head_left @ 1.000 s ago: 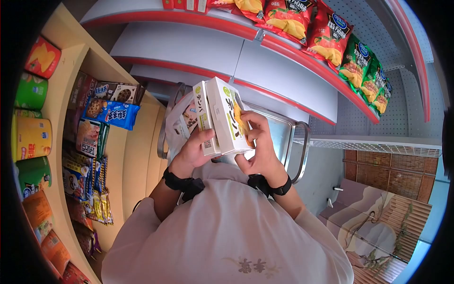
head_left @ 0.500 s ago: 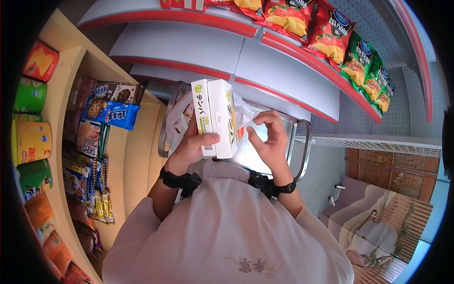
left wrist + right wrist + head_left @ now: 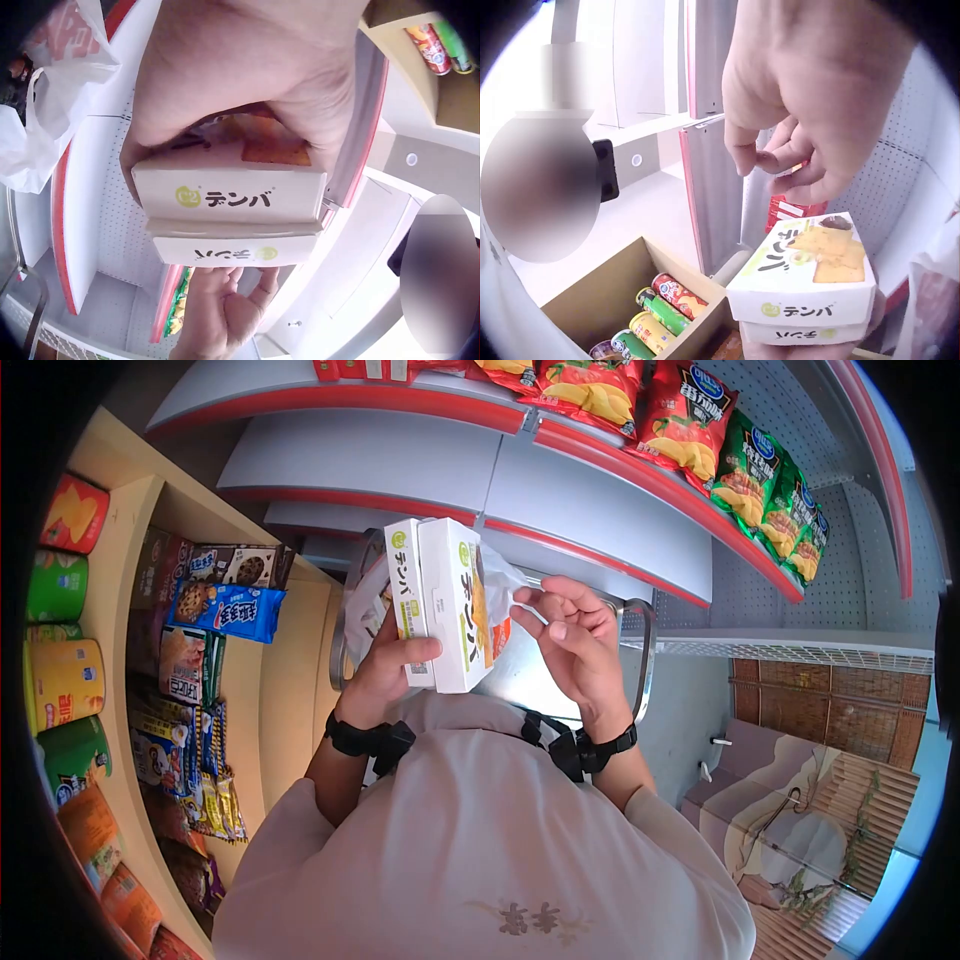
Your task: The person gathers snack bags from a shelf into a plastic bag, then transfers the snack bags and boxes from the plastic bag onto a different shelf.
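My left hand (image 3: 385,665) grips two white biscuit boxes side by side, its thumb across their narrow sides. The right-hand box (image 3: 452,610) has black and green lettering and a picture of yellow biscuits; the left-hand box (image 3: 408,600) bears the same lettering. From the right wrist, one box (image 3: 810,255) lies flat over the other, with left-hand fingers beneath. My right hand (image 3: 580,650) hovers just right of the boxes, fingers loosely bent and holding nothing. Behind the boxes is a white plastic bag (image 3: 508,575), partly hidden.
A metal cart (image 3: 645,660) stands below my hands. On the left, a wooden shelf (image 3: 125,650) holds cans and snack packs, including a blue cookie pack (image 3: 225,610). Ahead, a red-edged shelf (image 3: 330,402) carries red chip bags (image 3: 690,420) and green chip bags (image 3: 750,470).
My right hand has let go of the boxes and moved off to the right. The boxes, tilted between both hands before, now stand straighter in my left hand, slightly further left.
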